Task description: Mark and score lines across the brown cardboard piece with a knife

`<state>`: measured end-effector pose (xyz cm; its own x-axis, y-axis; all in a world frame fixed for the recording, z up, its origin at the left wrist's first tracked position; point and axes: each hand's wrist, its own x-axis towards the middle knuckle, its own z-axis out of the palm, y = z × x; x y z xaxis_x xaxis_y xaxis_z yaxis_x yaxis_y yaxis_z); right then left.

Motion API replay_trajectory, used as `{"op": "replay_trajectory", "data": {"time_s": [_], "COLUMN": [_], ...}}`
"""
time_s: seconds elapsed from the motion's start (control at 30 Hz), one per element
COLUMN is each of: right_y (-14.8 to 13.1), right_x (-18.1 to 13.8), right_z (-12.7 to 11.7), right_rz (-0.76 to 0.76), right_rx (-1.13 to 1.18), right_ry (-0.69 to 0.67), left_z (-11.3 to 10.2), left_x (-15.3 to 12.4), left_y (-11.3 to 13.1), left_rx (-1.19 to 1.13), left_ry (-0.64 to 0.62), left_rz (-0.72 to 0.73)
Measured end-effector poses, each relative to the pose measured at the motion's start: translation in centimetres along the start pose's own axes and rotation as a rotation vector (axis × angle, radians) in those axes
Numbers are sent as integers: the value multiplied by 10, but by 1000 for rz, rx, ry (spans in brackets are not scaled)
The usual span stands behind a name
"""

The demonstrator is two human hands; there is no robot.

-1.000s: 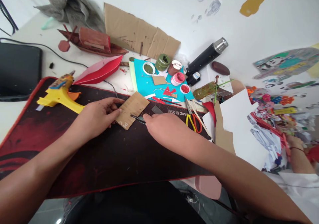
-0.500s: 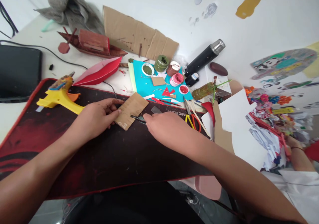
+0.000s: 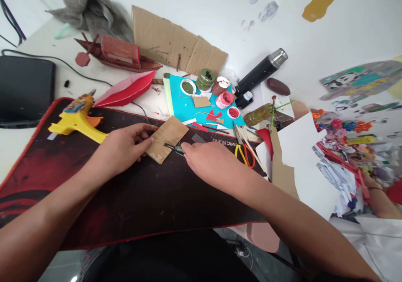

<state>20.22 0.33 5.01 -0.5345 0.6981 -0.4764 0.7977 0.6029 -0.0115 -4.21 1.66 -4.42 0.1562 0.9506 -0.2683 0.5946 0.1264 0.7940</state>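
Observation:
My left hand [image 3: 130,144] pinches the left edge of a small brown cardboard piece [image 3: 168,135] between thumb and fingers. The piece is tilted, just above or resting on the dark mat; which of the two I cannot tell. Closed around a dark utility knife [image 3: 179,149], my right hand [image 3: 204,154] comes in from the other side. Its black, narrow tip lies over the cardboard's right part, while most of the handle is hidden in my fist. Left of my left hand, a yellow glue gun [image 3: 77,121] lies on the mat [image 3: 141,206].
Beyond the mat stand open paint jars [image 3: 205,79] on blue paper [image 3: 176,93]. Farther back are a model boat [image 3: 119,54], a red paper boat shape [image 3: 128,89] and a black flask [image 3: 259,75]. Scissors [image 3: 245,152] lie at right. Another person's arm [image 3: 381,198] shows far right.
The whole view has shifted slightly. Both hands keep their grip, and the knife tip stays at almost the same spot on the cardboard.

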Motion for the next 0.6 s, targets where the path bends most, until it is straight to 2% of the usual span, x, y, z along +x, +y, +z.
{"op": "replay_trajectory", "data": {"time_s": [0.3, 0.37, 0.5, 0.6], "right_y": [-1, 1, 11, 15], "right_x": [-6, -13, -28, -37], "right_z": [9, 21, 53, 72], "right_rz": [39, 80, 113, 124], "right_rx": [103, 232, 593, 858], "right_ry": [18, 66, 299, 393], "left_z": [-1, -2, -2, 2], "left_x": [-1, -1, 0, -2], "left_y": [-1, -3, -5, -4], "left_rx": [-69, -137, -325, -409], "left_ry": [-12, -6, 6, 15], "left_rz": [28, 44, 17, -1]}}
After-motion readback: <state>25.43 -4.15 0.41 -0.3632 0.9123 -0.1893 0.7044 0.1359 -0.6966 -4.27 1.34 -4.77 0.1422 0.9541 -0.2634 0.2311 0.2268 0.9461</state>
